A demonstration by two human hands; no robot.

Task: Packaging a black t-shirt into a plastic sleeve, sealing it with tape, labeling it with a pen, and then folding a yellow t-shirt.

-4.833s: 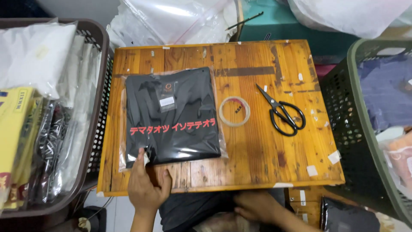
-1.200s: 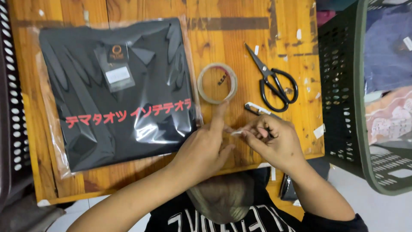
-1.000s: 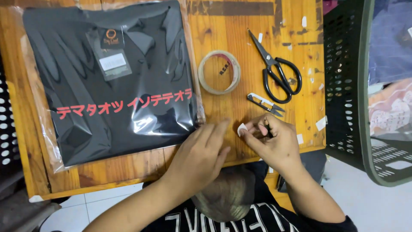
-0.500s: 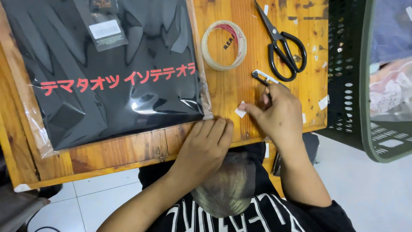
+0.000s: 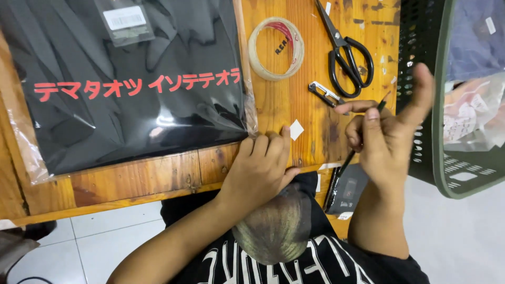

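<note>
Bagged black shirt (image 5: 131, 89) with red lettering lies flat on the wooden worktop (image 5: 284, 105), and we see our left hand (image 5: 260, 168) pressed palm-down at the near right corner of its clear plastic bag, fingers together and flat, gripping nothing. Just beside those fingertips a small white paper square (image 5: 296, 129) rests on the wood. Our right hand (image 5: 389, 131) is raised off the worktop to the right of the shirt, well apart from it; its fingers are curled around a thin dark pen (image 5: 350, 158) while the thumb sticks up. Beyond it lie a roll of clear tape (image 5: 276, 48), black scissors (image 5: 344, 50) and a small metal clip (image 5: 325, 93). A dark green basket (image 5: 426, 94) stands at the right edge.
</note>
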